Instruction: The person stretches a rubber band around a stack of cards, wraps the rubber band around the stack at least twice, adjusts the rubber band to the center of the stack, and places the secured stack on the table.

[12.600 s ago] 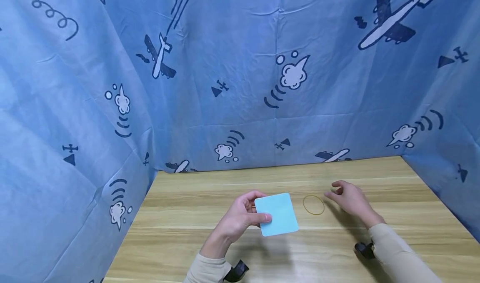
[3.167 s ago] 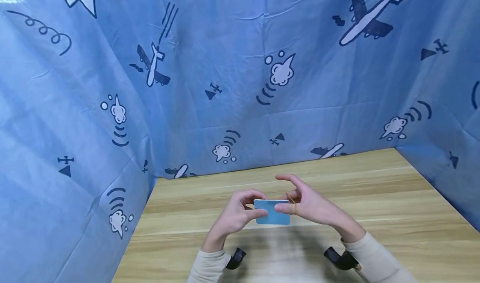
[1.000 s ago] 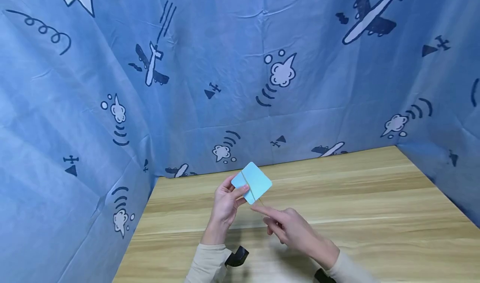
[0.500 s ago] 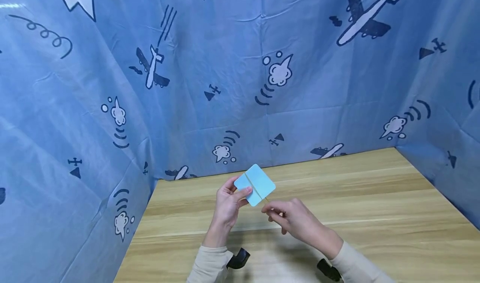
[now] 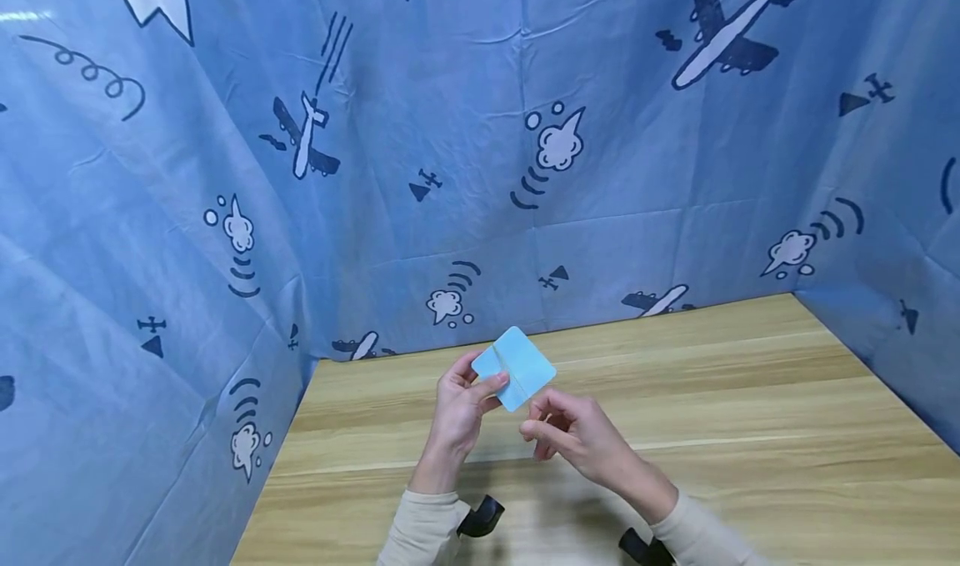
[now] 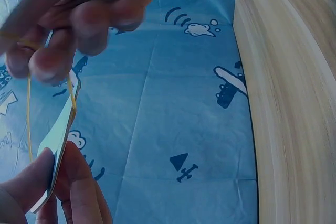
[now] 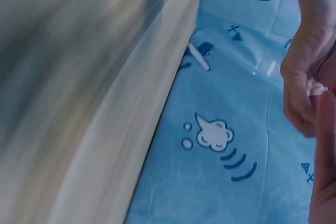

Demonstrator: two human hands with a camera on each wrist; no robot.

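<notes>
My left hand (image 5: pixel 456 412) grips a thin light-blue square card (image 5: pixel 532 362) by one corner, thumb on its face. The card is tilted above the table, corner up. A yellow-brown rubber band (image 5: pixel 498 356) crosses its face. Close by the card's lower corner, the fingers of my right hand (image 5: pixel 588 441) are curled. In the left wrist view, the rubber band (image 6: pixel 29 114) is stretched from the card (image 6: pixel 59 127) up to the curled fingers of the right hand (image 6: pixel 100 19). The right wrist view shows both hands only at its right edge.
Below the hands lies a wood-grain table (image 5: pixel 720 416). A blue curtain (image 5: pixel 420 241) printed with airplanes stands behind it and along both sides. A black wrist mount (image 5: pixel 482 516) sits at the left cuff, another (image 5: pixel 643 547) at the right.
Earlier the rubber band lay on the table, then it was on the right hand; now it crosses the card. Over the last second the card moved slightly right, and the right hand's extended forefinger curled.
</notes>
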